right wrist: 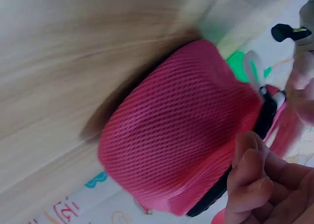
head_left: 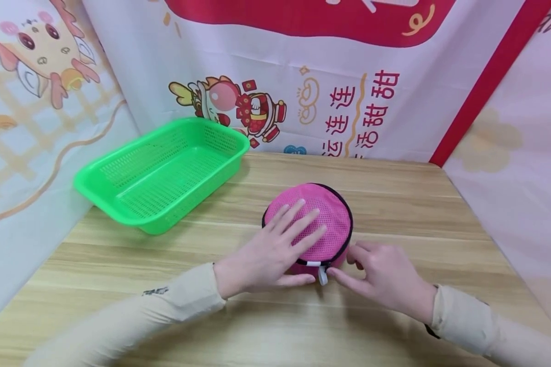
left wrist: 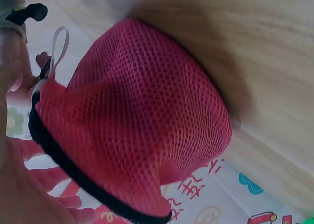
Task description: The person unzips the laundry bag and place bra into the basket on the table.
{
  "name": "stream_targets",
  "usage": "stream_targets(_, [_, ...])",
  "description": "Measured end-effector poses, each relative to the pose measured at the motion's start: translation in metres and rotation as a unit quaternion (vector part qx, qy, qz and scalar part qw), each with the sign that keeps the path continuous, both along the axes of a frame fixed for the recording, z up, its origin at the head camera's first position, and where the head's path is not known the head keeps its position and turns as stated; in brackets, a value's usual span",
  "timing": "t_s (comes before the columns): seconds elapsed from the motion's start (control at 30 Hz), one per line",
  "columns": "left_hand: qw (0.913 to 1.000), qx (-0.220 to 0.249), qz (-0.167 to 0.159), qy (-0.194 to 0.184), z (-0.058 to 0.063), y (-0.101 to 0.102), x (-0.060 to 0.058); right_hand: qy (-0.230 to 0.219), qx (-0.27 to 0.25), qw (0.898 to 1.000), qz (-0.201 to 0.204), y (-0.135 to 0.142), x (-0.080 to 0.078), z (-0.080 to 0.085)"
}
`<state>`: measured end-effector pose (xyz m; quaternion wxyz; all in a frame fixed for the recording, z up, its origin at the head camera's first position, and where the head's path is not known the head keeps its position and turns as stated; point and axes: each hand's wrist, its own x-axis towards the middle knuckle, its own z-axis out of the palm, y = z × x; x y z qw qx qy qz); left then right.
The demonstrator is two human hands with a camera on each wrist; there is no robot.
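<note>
A round pink mesh laundry bag with a black zipper round its top stands on the wooden table. My left hand lies over the mesh top with its fingers spread, the thumb low at the front side. On the other side, my right hand is against the bag's edge, thumb extended beside the zipper pull and the other fingers loosely bent. The white loop of the pull hangs free of the fingers. Bulging mesh sides show in both wrist views; what is inside cannot be made out.
A green plastic basket with perforated sides sits at the table's back left. Printed white and red cloth hangs behind the table and along both sides. Bare wood shows around the bag.
</note>
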<state>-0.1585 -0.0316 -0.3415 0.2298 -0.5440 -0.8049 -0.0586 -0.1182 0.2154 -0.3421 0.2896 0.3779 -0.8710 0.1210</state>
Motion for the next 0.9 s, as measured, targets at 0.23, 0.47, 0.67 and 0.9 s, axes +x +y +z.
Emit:
stream_targets(0.23, [0.9993, -0.033, 0.017, 0.004, -0.010, 0.007, 0.001, -0.029, 0.019, 0.999, -0.019, -0.008, 0.006, -0.001])
stream_targets(0.47, [0.9989, -0.032, 0.024, 0.024, -0.010, 0.011, 0.003, -0.045, 0.007, 0.999, -0.022, -0.014, 0.008, -0.006])
stream_targets(0.67, [0.9984, -0.027, 0.034, 0.036, -0.006, 0.012, 0.004, -0.032, -0.004, 0.999, -0.014, -0.019, 0.008, -0.008])
stream_targets(0.9, [0.9975, -0.028, 0.038, 0.052, -0.001, 0.013, 0.001, -0.028, -0.014, 0.999, -0.010, -0.024, 0.008, -0.006])
